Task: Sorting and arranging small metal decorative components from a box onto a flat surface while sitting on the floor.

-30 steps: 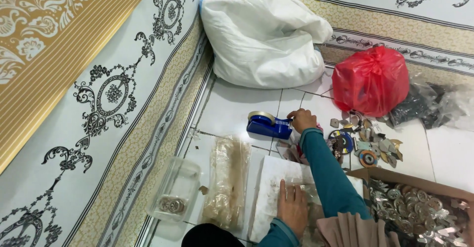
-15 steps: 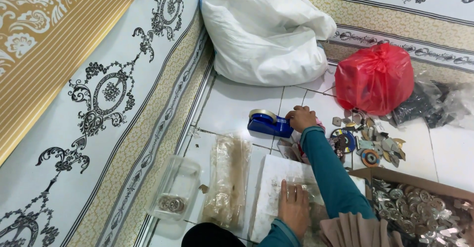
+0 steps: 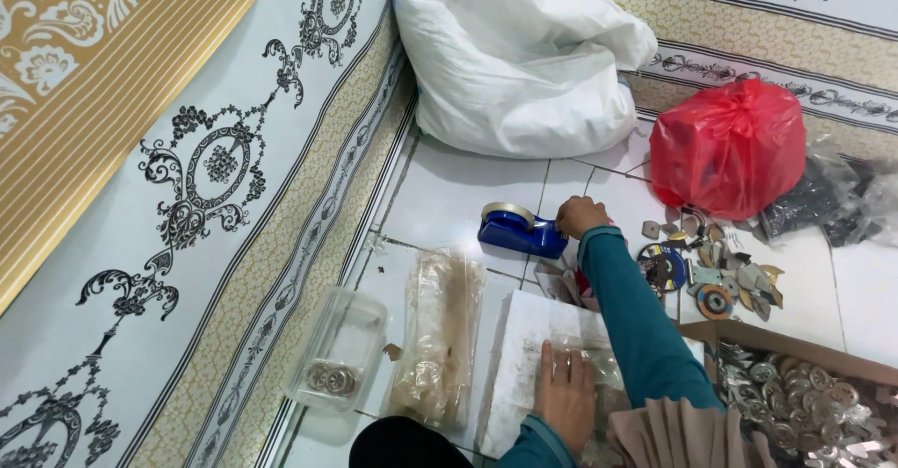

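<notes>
- Right hand (image 3: 580, 216) reaches fwd to the blue tape dispenser (image 3: 517, 229) on the floor tiles (image 3: 449, 197); fingers curled at the cutter end, seemingly pinching the tape's free end. Tape itself too small to see, so can't tell if the grip has anything in it.
- Left hand (image 3: 564, 395) lies flat, fingers spread, palm down on a clear plastic packet (image 3: 599, 365) that sits on a white sheet (image 3: 524, 356). Not gripping, just pressing it in place.
- Step in hand, as I read it: getting a strip of tape off the dispenser while the packet is held shut and steady, i.e. sealing stage.
- Next move likely calls for: a steady pull along the dispenser, a tear against the blade, then bringing the strip back to the packet w/o it folding on itself; left hand needs to hold the packet flat meanwhile.
- Around: cardboard box (image 3: 711, 337) of silver discs at right, loose small coloured pieces (image 3: 711, 276) just beyond the right forearm, red bag (image 3: 728, 145), white sack (image 3: 519, 57), dark bag (image 3: 814, 201), a clear tub (image 3: 341, 351) w/ a few discs, and a long clear bag (image 3: 440, 337) left of the sheet.
- Patterned carpet (image 3: 187, 178) borders the tiles.
</notes>
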